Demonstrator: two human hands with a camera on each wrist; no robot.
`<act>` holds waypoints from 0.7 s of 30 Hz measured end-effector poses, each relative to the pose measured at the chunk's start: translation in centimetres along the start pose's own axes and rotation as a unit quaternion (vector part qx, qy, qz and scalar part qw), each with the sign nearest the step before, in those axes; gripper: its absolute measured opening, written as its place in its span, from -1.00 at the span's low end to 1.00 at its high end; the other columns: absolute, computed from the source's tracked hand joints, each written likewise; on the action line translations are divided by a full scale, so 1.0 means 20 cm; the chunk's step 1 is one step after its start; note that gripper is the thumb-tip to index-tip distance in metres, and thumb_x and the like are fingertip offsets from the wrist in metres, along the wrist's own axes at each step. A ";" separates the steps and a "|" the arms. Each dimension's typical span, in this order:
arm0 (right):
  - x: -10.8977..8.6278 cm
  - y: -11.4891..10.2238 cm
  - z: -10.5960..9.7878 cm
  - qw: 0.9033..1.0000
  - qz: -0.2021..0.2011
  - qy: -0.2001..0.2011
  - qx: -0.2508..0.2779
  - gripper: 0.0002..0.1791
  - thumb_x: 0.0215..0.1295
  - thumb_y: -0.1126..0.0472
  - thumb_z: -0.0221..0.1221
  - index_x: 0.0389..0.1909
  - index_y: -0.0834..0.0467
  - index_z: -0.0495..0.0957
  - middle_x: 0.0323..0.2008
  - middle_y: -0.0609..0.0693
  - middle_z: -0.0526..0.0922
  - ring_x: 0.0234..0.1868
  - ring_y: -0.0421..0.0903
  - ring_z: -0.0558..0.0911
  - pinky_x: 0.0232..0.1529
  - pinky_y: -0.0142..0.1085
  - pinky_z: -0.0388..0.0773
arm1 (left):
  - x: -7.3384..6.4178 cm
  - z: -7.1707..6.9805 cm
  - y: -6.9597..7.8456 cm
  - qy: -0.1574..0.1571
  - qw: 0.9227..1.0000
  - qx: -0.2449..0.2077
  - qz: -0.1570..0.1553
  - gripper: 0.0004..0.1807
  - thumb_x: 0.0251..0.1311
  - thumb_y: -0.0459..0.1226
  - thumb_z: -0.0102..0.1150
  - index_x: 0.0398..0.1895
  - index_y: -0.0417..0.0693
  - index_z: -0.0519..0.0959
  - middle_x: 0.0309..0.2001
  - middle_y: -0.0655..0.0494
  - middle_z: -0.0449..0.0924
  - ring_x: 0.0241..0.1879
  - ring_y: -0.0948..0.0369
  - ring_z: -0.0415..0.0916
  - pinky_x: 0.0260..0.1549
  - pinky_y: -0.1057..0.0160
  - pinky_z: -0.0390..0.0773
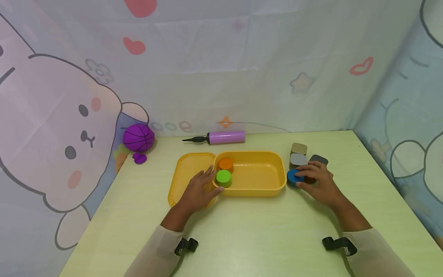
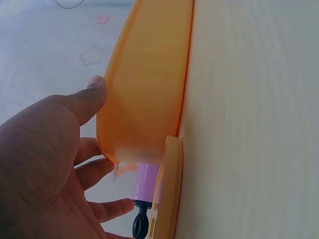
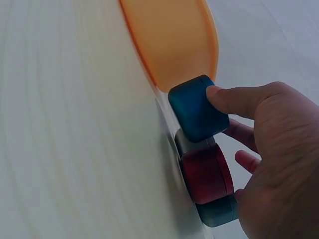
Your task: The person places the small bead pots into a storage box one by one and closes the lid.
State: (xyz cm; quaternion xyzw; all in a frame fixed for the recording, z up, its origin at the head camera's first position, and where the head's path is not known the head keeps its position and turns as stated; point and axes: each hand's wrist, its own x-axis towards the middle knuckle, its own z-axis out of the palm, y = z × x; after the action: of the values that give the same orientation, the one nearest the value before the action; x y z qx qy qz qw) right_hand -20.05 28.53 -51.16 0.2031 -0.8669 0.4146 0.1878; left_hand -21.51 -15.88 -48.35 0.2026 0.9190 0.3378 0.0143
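Between thumb and fingers of my right hand [image 1: 320, 184] is a small blue lidded case [image 3: 197, 109], just right of the yellow container [image 1: 254, 193]. A dark red lidded case [image 3: 207, 174] lies under that hand, mostly hidden in the head view. My left hand [image 1: 199, 192] rests at the container's left end, thumb and fingertips on its rim and the fingers fairly straight. Inside the container, at the left, an orange case [image 1: 226, 164] stands behind a bright green case [image 1: 223, 178]. The flat yellow lid [image 1: 183, 177] lies to the left, partly under my left hand.
Beige [image 1: 299, 148], light grey [image 1: 298, 159] and dark grey [image 1: 319, 159] cases stand behind my right hand. A purple hand pump [image 1: 226, 137] lies at the table's back edge. At the back left are a purple ball [image 1: 139, 137] and a small purple duck [image 1: 139, 158].
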 end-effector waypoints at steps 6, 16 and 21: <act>0.01 -0.03 0.01 0.998 -0.027 0.060 -0.003 -0.64 0.08 0.59 0.51 -0.07 0.31 0.82 0.13 0.38 0.74 0.33 0.33 0.45 0.43 0.33 0.21 | -0.01 -0.01 0.00 0.002 1.000 0.001 0.000 -0.14 0.47 0.06 0.37 0.70 -0.01 0.29 0.75 0.07 0.10 0.72 -0.35 0.06 0.64 -0.50 0.05; 0.02 -0.09 0.05 0.992 -0.030 0.121 0.032 -0.59 0.05 0.65 0.52 -0.07 0.30 0.81 0.18 0.34 0.73 0.30 -0.46 0.52 0.40 -0.73 0.31 | -0.01 -0.01 -0.01 0.005 1.000 -0.006 0.008 -0.15 0.48 0.03 0.37 0.69 -0.06 0.30 0.75 0.00 0.12 0.71 -0.36 0.08 0.63 -0.51 0.07; 0.04 -0.11 0.05 0.990 -0.038 0.130 0.026 -0.60 0.03 0.64 0.53 -0.09 0.30 0.81 0.18 0.33 0.75 0.29 -0.50 0.53 0.39 -0.74 0.34 | -0.01 -0.01 0.00 0.002 1.000 -0.009 0.007 -0.15 0.47 0.05 0.36 0.69 -0.07 0.30 0.75 0.00 0.11 0.71 -0.37 0.07 0.64 -0.49 0.06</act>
State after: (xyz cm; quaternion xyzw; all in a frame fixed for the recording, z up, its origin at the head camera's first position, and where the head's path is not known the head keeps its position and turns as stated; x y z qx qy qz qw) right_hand -19.79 26.24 -49.99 0.1851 -0.8158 0.4525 0.3091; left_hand -21.38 -16.02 -48.23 0.2078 0.9146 0.3467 0.0116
